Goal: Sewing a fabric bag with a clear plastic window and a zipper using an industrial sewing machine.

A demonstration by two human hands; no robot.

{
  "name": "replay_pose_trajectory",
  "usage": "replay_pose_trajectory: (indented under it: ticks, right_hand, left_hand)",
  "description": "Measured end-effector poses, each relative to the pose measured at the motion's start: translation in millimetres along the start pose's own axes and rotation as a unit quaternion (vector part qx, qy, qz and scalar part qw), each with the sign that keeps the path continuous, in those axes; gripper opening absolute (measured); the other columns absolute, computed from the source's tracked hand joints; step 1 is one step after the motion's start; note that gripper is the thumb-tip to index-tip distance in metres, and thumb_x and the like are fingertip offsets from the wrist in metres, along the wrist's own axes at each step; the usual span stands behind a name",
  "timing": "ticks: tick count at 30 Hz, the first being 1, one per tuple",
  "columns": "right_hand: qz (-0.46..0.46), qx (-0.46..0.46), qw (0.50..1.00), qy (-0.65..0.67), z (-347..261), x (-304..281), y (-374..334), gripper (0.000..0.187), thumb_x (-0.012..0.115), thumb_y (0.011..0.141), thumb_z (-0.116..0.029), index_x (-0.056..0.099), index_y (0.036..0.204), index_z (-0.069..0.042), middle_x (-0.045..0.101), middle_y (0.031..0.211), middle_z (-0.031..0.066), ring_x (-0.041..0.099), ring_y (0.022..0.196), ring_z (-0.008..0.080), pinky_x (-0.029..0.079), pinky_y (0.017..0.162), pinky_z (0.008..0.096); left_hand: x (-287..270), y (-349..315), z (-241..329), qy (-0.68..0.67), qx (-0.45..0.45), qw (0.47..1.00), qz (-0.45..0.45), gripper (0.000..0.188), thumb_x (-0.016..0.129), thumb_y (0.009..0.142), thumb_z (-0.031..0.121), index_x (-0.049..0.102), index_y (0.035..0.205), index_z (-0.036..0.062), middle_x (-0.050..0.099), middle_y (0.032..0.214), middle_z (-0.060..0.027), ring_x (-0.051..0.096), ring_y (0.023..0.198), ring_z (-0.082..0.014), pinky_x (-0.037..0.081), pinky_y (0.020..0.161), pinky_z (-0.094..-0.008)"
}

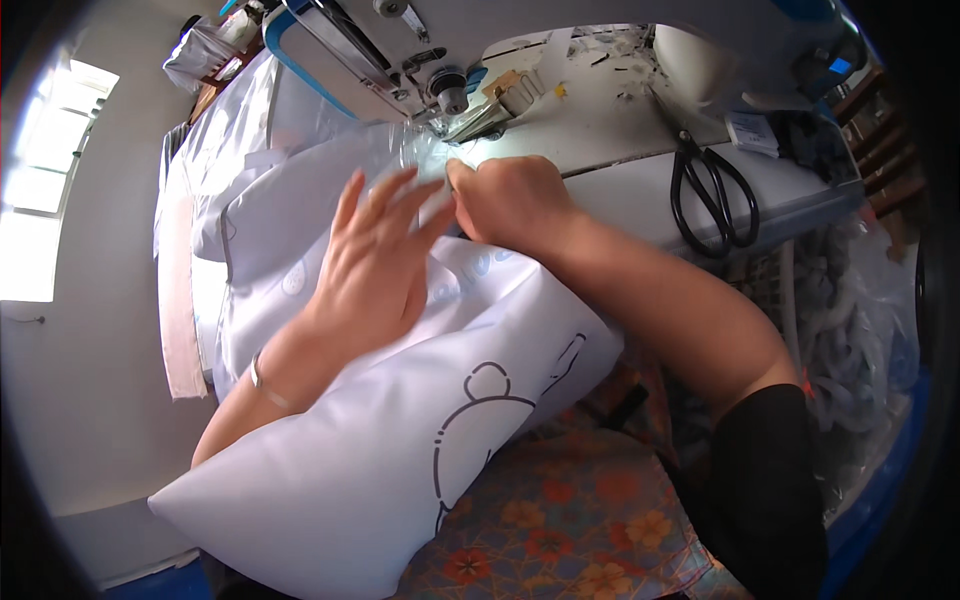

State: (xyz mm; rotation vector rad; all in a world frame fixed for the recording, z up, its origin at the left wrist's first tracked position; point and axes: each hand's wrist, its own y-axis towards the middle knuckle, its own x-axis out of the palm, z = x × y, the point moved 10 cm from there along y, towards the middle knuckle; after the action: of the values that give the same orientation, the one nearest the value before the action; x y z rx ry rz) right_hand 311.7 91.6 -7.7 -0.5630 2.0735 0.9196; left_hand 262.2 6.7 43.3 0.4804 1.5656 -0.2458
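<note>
Head view: white printed cloth (pixel 330 450) drapes before the sewing machine (pixel 740 50). Nearest the machine, the right hand (pixel 515 200) is curled, whether gripping cloth I cannot tell; slightly farther out, the left hand (pixel 375 250) spreads open.

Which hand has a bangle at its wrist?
The left hand, with fingers spread: a pale bangle circles its wrist. The curled right hand has a bare wrist.

Room between hands (pixel 375 275) (pixel 515 195) and scissors (pixel 688 146) — sewing machine (pixel 690 18) blocks above.
</note>
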Motion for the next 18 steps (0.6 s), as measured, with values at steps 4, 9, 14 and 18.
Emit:
replay_pose_trajectory:
  ticks: [4, 9, 14, 18]
  right_hand:
    - [0.019, -0.024, 0.999, 0.013, -9.1, -6.4, -5.5, 0.016, 0.059, 0.085, -0.02, 0.067, 0.089, -0.007, 0.065, 0.064, 0.0163, 0.067, 0.061, 0.0367, 0.053, 0.058, 0.0498]
    - [0.036, -0.027, 0.999, 0.014, -8.7, -12.1, -10.5, 0.019, 0.059, 0.086, -0.024, 0.068, 0.092, -0.008, 0.067, 0.069, 0.0159, 0.067, 0.068, 0.0385, 0.053, 0.064, 0.0516]
    - [0.01, 0.063, 0.984, 0.169, 25.2, -56.1, -47.2, 0.045, 0.065, 0.09, -0.025, 0.06, 0.131, -0.008, 0.071, 0.089, 0.0173, 0.07, 0.085, 0.0295, 0.054, 0.076, 0.0405]
    - [-0.163, 0.224, 0.818, 0.504, 28.5, -47.7, -126.2, 0.059, 0.063, 0.096, -0.021, 0.042, 0.149, -0.007, 0.066, 0.11, 0.011, 0.063, 0.102, 0.0196, 0.049, 0.092, 0.0331]
  left_hand:
    - [-7.6, -96.9, 14.4, -0.169, -0.036, 0.983, -0.062, 0.056, 0.069, 0.076, 0.006, 0.061, 0.132, 0.0065, 0.051, 0.144, -0.0155, 0.05, 0.132, -0.034, 0.039, 0.111, -0.0464]
    - [-36.7, -167.0, 15.5, -0.193, -0.143, 0.968, -0.068, 0.057, 0.069, 0.078, 0.009, 0.059, 0.134, 0.0058, 0.05, 0.145, -0.0164, 0.048, 0.134, -0.0342, 0.041, 0.11, -0.0455]
    - [-63.7, -181.3, 37.3, -0.149, -0.156, 0.974, -0.07, 0.055, 0.068, 0.08, 0.01, 0.059, 0.134, 0.0053, 0.051, 0.144, -0.0172, 0.049, 0.133, -0.0343, 0.042, 0.109, -0.0452]
    - [-70.0, -194.8, 51.6, -0.129, -0.165, 0.975, -0.073, 0.053, 0.067, 0.081, 0.01, 0.059, 0.134, 0.0048, 0.052, 0.143, -0.0179, 0.05, 0.131, -0.0343, 0.043, 0.108, -0.0449]
